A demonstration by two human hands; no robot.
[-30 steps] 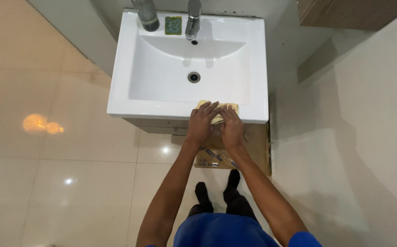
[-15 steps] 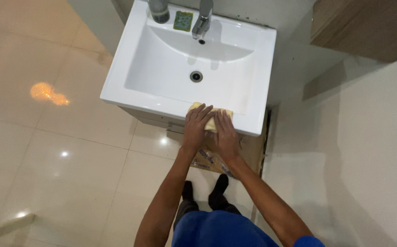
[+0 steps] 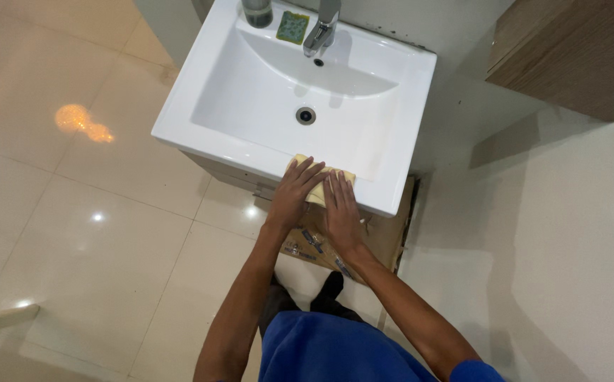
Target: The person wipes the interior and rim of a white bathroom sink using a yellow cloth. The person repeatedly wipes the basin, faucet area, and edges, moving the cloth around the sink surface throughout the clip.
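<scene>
Pressing down w/ both hands on a yellow cloth (image 3: 319, 192) — that's what I see from the head cam. Left hand (image 3: 295, 194) lies flat on the cloth's left part, fingers spread and stretched out, not curled round it; right hand (image 3: 340, 205) is flat just beside it, fingers straight, touching the left hand's edge. So neither grip is closed on anything, both palms open & pushing onto the cloth.

Cloth sits on the front rim of a white sink (image 3: 222, 134), right of centre, near the front-right corner. Basin has a round drain (image 3: 305, 115) in the middle, chrome tap (image 3: 321, 30) at the back, a green sponge (image 3: 292, 27) left of the tap and a grey cup (image 3: 257, 11) further left (partly cut off by the frame). Under the sink — flattened cardboard (image 3: 381, 237) on the glossy tiled floor (image 3: 80, 240). Wooden cabinet (image 3: 568, 56) at upper right.
</scene>
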